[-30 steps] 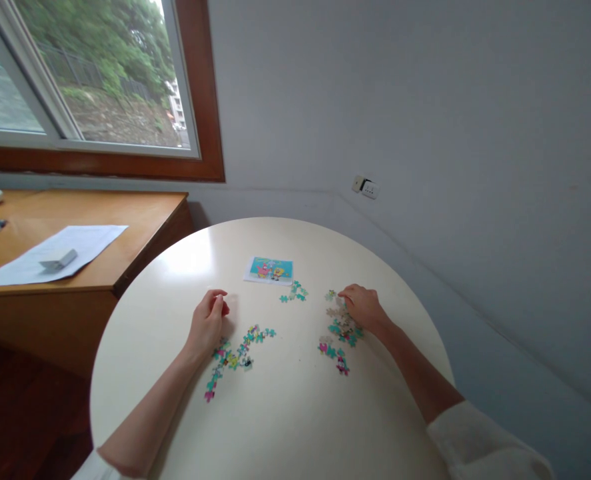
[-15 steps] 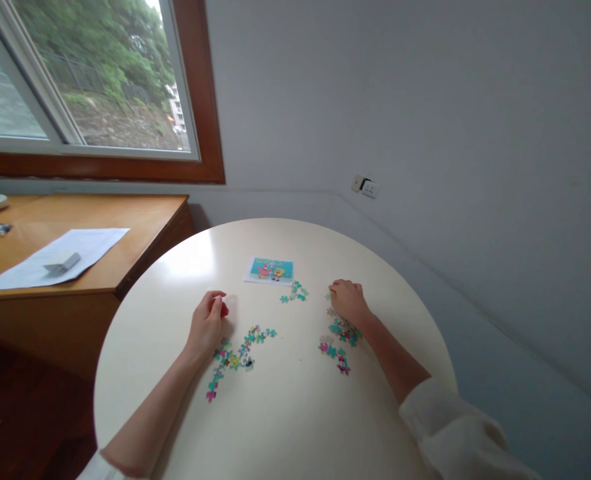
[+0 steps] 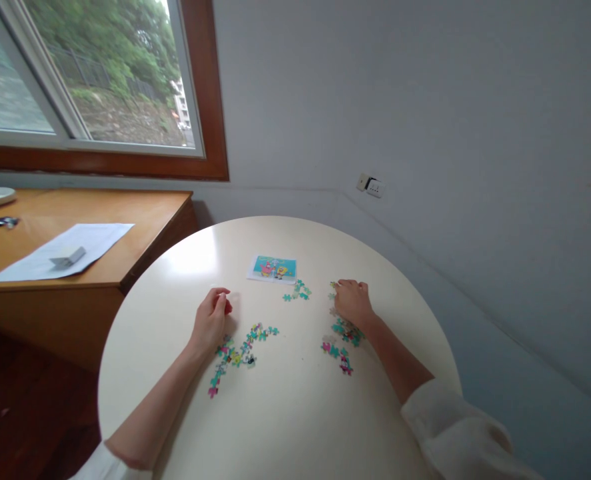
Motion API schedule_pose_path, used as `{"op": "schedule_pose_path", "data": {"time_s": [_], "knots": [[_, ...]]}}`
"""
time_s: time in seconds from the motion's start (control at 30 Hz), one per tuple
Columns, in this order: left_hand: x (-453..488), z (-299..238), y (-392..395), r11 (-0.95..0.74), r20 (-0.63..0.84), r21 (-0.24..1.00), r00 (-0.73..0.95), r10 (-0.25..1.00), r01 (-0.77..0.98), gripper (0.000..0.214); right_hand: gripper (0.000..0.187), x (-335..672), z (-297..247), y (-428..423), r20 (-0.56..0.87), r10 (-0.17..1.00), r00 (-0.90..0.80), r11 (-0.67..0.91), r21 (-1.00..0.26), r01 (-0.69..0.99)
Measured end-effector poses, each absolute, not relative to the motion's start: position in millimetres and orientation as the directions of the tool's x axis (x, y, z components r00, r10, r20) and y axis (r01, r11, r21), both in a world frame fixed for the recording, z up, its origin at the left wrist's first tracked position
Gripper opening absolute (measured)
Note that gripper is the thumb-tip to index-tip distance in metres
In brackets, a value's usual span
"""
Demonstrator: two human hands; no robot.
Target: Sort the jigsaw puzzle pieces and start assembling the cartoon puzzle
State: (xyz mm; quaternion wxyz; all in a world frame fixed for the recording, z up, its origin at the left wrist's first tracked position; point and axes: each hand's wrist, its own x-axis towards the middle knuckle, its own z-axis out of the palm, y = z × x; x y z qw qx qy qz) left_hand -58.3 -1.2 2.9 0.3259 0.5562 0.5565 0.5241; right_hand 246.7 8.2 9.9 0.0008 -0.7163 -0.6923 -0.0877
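Both my hands rest on a round cream table [image 3: 285, 413] strewn with small jigsaw pieces. My left hand [image 3: 210, 323] lies curled with thumb and fingers pressed together, beside a joined strip of colourful pieces [image 3: 238, 357]; whether it holds a piece is hidden. My right hand [image 3: 352, 301] lies knuckles up with bent fingers on the far end of a loose heap of teal and pink pieces [image 3: 342, 340]. A small teal cluster [image 3: 296, 291] sits between the hands. Beyond it lies the cartoon reference picture [image 3: 273, 268].
A wooden desk [image 3: 140, 247] stands left of the table under a window, carrying a sheet of paper [image 3: 65, 250] with a small grey object [image 3: 68, 257] on it. A grey wall with a socket [image 3: 370, 186] runs close behind and to the right.
My right hand slid from the heap's middle to its far end and stayed there. My left hand has hardly moved. The view shifted slightly.
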Motion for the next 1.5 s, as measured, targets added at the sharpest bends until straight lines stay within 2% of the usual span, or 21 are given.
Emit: {"op": "schedule_pose_path", "data": {"time_s": [0.37,0.5,0.6,0.67,0.8,0.93,1.0,1.07,1.17,1.27,1.37,1.5], "knots": [[-59,-3,2,-0.195,0.242,0.944,-0.157,0.958,0.266,0.022,0.038,204,10,-40,0.084,0.969,-0.234,0.23,0.056,0.972],[-59,-4,3,-0.176,0.22,0.95,-0.152,0.964,0.257,0.023,0.039,166,16,-66,0.034,0.918,-0.396,0.397,-0.077,0.915],[-60,-2,2,-0.173,0.216,0.954,-0.16,0.963,0.246,0.022,0.038,141,23,-79,0.065,0.861,-0.504,0.507,-0.186,0.842],[-60,0,1,-0.172,0.218,0.954,-0.173,0.961,0.245,0.022,0.038,135,25,-80,0.101,0.848,-0.52,0.528,-0.221,0.82],[-60,1,1,-0.172,0.222,0.954,-0.192,0.956,0.245,0.022,0.041,161,26,-64,0.125,0.897,-0.423,0.44,-0.182,0.879],[-60,3,-2,-0.2,0.245,0.936,-0.127,0.961,0.29,0.025,0.043,214,25,-37,0.113,0.98,-0.161,0.171,-0.08,0.982],[-59,6,-7,-0.275,0.29,0.883,0.02,0.957,0.381,0.025,0.044,237,25,-27,0.071,0.997,-0.017,0.02,-0.044,0.999],[-56,11,-14,-0.429,0.33,0.779,0.283,0.901,0.457,0.025,0.044,251,24,-20,0.025,0.998,0.056,-0.055,-0.023,0.998],[-48,16,-26,-0.598,0.296,0.624,0.556,0.776,0.502,0.028,0.043,257,19,-14,-0.002,0.998,0.056,-0.056,-0.025,0.998],[-41,15,-35,-0.672,0.228,0.557,0.688,0.689,0.488,0.031,0.04,251,11,-10,-0.002,1.0,0.008,-0.008,-0.042,0.999],[-38,14,-37,-0.679,0.175,0.553,0.729,0.662,0.483,0.027,0.038,243,5,-8,0.031,0.999,-0.018,0.021,-0.082,0.996],[-38,18,-35,-0.674,0.186,0.571,0.726,0.662,0.468,0.018,0.032,239,5,-5,0.058,0.996,-0.07,0.076,-0.108,0.991]]}}
